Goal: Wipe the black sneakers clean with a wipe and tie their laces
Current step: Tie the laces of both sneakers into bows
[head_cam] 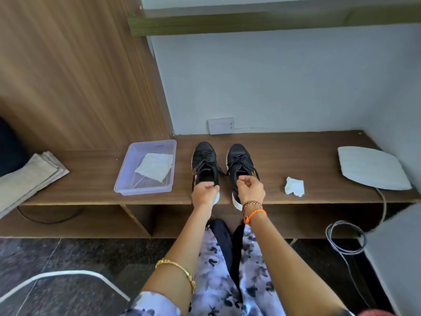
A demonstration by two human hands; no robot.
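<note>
Left hand: while I lean over the desk, my left hand [204, 193] sits at the heel of the left sneaker [205, 165], fingers curled and pinched together; I think they grip a lace end, though the lace itself is too thin to make out there.
Right hand: my right hand [250, 190] hovers at the heel opening of the right sneaker [240, 166], fingers curled in a pinch as if on a lace end; I cannot tell for sure that a lace is in it.
Sneakers: both stand side by side, toes to the wall, heels at the front edge of the desk [296, 142]; the heels seem to overhang that edge slightly.
Laces: they look loose and untied on both.
Risk, pull: a hard tug toward me could drag a sneaker off the front edge, since the heels are already at it.
Risk, grip: each hand is at a different sneaker, so I may be holding ends that do not belong together; a knot would not form.
Used wipe: a crumpled wipe [294, 187] lies right of the sneakers, near the front edge.
Tray: a clear tray [127, 179] with a folded wipe [155, 166] sits left of them.
</note>
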